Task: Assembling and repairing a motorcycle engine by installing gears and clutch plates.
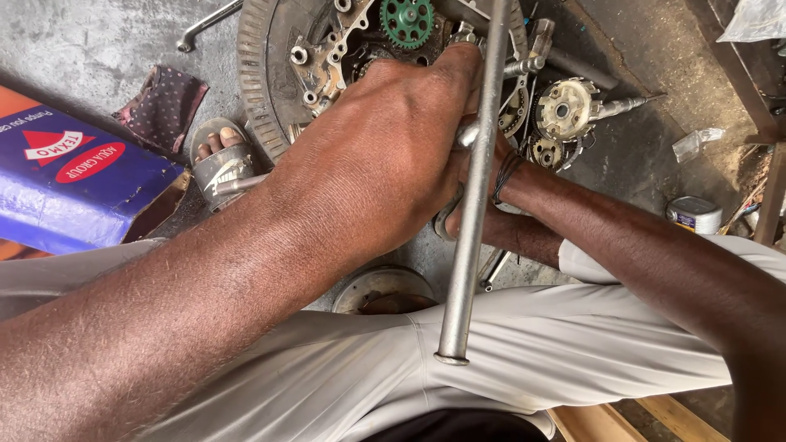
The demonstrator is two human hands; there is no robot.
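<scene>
From the head view, the left hand [385,147] is closed around a long steel rod [473,205], whose length runs from the toothed engine disc [262,90] back toward the lap. The right hand [479,164] sits mostly hidden behind it (grip unclear), just beside the rod.

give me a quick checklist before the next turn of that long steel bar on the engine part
1. Left hand wrapped round the steel bar: ok.
2. Right hand supporting near the bar: cannot tell, mostly hidden behind the left hand.
3. Bar's working end seated on the engine assembly: cannot tell, hidden.
4. Sandalled foot away from the bar: not ok, it sits right beside the assembly.
5. Loose gear shaft out of the bar's path: ok, lying to the side.
</scene>
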